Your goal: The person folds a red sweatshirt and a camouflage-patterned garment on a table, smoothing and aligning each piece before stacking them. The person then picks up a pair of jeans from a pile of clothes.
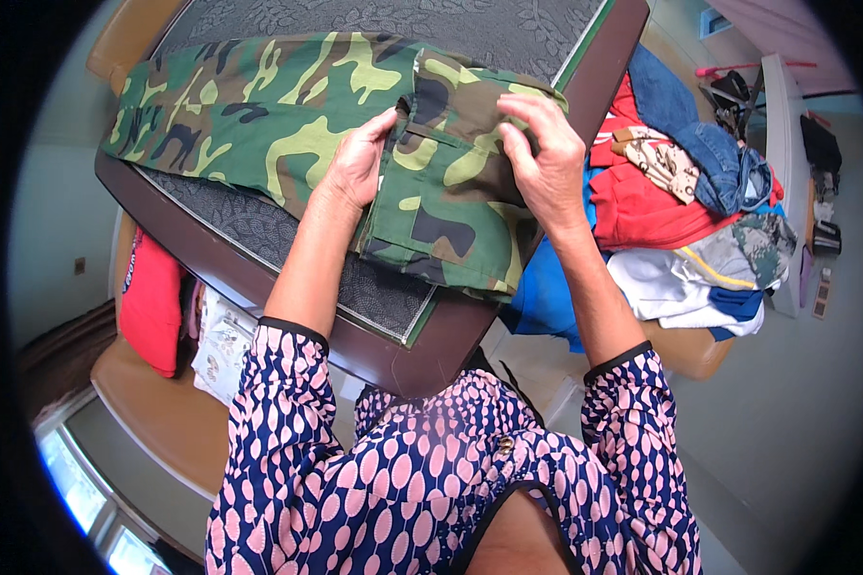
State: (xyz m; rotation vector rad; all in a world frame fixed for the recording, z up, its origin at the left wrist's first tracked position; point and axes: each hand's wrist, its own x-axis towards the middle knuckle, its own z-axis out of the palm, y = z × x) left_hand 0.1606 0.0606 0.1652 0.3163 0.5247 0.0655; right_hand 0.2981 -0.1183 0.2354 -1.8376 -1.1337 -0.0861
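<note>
A camouflage garment (259, 108) in green, brown, black and yellow-green lies lengthwise across the dark patterned table cover (230, 212). Its right end is doubled over into a wide flap (453, 165). At the flap's left edge, my left hand (359, 154) has its thumb up against the cloth and its fingers partly hidden under the edge; how firmly it grips does not show. Over the right part of the flap is my right hand (543, 154), fingers bent and apart, thumb away from the index finger, with no cloth held between them.
On a tan chair (690, 352) to the right is a heap of clothes, with blue jeans (665, 93), a red garment (640, 208) and a white one (640, 284). Another tan chair (158, 410) at left holds red cloth (147, 309) and white printed cloth (223, 348). The brown table edge (403, 366) is close to my body.
</note>
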